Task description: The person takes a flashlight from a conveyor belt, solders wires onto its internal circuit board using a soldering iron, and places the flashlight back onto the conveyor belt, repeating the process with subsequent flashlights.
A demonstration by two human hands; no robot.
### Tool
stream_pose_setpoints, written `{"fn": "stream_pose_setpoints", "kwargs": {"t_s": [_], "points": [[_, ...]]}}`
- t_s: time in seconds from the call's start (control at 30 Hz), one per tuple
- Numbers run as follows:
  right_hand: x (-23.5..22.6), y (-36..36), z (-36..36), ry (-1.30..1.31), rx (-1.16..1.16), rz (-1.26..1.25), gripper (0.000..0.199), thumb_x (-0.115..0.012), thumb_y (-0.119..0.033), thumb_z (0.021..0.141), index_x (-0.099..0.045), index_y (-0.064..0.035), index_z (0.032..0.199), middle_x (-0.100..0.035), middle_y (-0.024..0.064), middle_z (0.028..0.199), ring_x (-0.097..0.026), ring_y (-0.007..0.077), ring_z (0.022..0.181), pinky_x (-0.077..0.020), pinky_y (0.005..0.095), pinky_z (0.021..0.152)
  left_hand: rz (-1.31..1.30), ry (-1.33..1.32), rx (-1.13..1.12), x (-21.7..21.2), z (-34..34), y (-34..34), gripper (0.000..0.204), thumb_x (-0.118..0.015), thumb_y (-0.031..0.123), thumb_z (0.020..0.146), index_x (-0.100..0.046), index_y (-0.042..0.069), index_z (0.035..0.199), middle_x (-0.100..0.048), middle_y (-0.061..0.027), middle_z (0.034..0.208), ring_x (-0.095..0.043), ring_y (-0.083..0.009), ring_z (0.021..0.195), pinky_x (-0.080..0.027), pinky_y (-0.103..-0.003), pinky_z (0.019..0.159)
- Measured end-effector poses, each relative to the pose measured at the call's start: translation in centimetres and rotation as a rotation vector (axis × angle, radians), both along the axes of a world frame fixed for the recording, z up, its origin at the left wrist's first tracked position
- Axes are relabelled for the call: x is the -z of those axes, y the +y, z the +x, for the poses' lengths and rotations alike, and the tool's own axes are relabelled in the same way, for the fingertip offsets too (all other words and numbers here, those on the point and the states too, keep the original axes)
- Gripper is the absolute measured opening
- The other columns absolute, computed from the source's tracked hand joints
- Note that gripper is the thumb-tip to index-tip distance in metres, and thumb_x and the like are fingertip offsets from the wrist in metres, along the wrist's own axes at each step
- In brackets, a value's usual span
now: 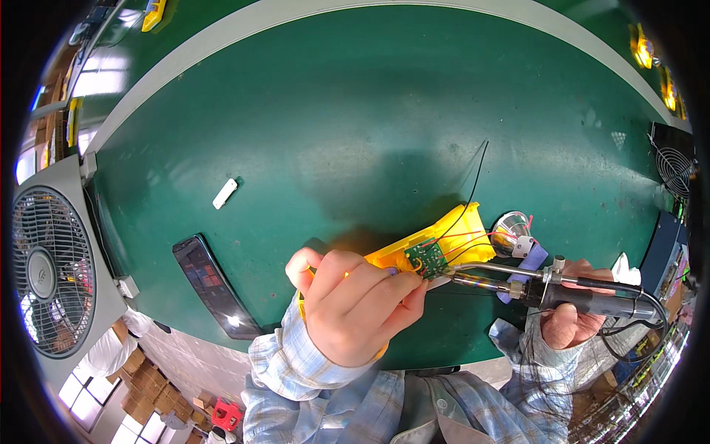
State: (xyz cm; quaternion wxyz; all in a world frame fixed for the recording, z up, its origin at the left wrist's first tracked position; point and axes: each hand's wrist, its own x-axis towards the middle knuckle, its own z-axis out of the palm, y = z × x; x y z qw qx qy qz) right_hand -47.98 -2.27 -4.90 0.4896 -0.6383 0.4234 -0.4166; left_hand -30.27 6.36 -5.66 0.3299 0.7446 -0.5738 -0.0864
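Pinching down from above, the left hand (pixel 347 311) has its fingers (pixel 384 292) closed around a yellow plastic housing (pixel 444 233), pressed to the green tabletop (pixel 355 126) near the front edge. The right hand (pixel 573 318) is wrapped shut on a soldering iron (pixel 532 281), tip at the small green circuit board (pixel 427 259) seated in the housing. Thin red and black wires (pixel 473 235) trail off. The housing looks light and stiff; the board and wires seem fragile, so the shell's sides are the safer hold. A phone (pixel 211 285) lies well left
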Motion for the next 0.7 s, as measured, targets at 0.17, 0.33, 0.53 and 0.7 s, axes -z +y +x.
{"fn": "stream_pose_setpoints", "kwargs": {"t_s": [0.17,0.33,0.53,0.7], "points": [[-0.2,0.2,-0.3,0.008,0.019,0.078,0.032,-0.062,-0.020,0.060,-0.044,-0.0017,0.078,-0.040,0.0049,0.072,-0.043,0.0168,0.059,-0.0374,0.0252,0.049,-0.010,-0.009,0.012,0.0,0.0,-0.1,0.018,-0.061,0.008,0.040,-0.052,0.013,0.055,-0.041,0.0030,0.049,-0.037,-0.0124,0.052,-0.023,-0.027,0.059],[0.0,0.1,-0.2,-0.016,0.038,0.032,0.034,-0.062,-0.023,0.059,-0.045,-0.0012,0.078,-0.039,0.0047,0.072,-0.043,0.0164,0.059,-0.0358,0.0252,0.050,-0.010,-0.007,0.010,-0.1,-0.1,0.0,0.018,-0.061,0.008,0.040,-0.052,0.013,0.055,-0.040,0.0031,0.050,-0.037,-0.0129,0.052,-0.023,-0.027,0.059],[0.0,-0.2,-0.3,-0.081,0.002,0.122,0.034,-0.063,-0.022,0.059,-0.045,-0.0002,0.078,-0.038,0.0042,0.071,-0.042,0.0164,0.059,-0.0349,0.0261,0.051,-0.019,-0.019,0.040,-0.2,0.2,0.0,0.020,-0.062,0.008,0.043,-0.053,0.013,0.060,-0.043,0.0059,0.053,-0.038,-0.0107,0.052,-0.021,-0.026,0.053],[-0.5,-1.0,-0.4,-0.168,0.092,0.110,0.033,-0.060,-0.024,0.060,-0.043,0.0004,0.074,-0.037,0.0036,0.066,-0.037,0.0102,0.049,-0.0307,0.0192,0.038,-0.023,-0.013,0.008,-0.2,-0.1,-0.1,0.017,-0.061,0.009,0.041,-0.053,0.012,0.055,-0.042,0.0022,0.050,-0.038,-0.0131,0.052,-0.023,-0.028,0.058]]}}
